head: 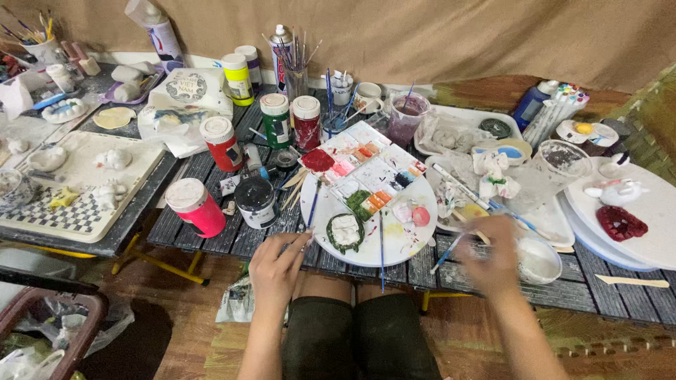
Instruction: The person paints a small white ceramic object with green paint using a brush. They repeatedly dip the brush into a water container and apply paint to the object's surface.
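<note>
Lower centre: left hand (276,271) pinching thin brush (313,205) over round white palette (415,243), glossy paint smears. Right hand (491,255) blurred, gripping blue-handled brush (446,254); closure indeterminate.

Paint jars everywhere: pink (197,206), red (222,143), green (275,119), dark red (306,122) and black (256,201). White palette plate (415,243) is smeared red, green, orange, and the tray (137,184) has a blue-white checkered edge.
</note>
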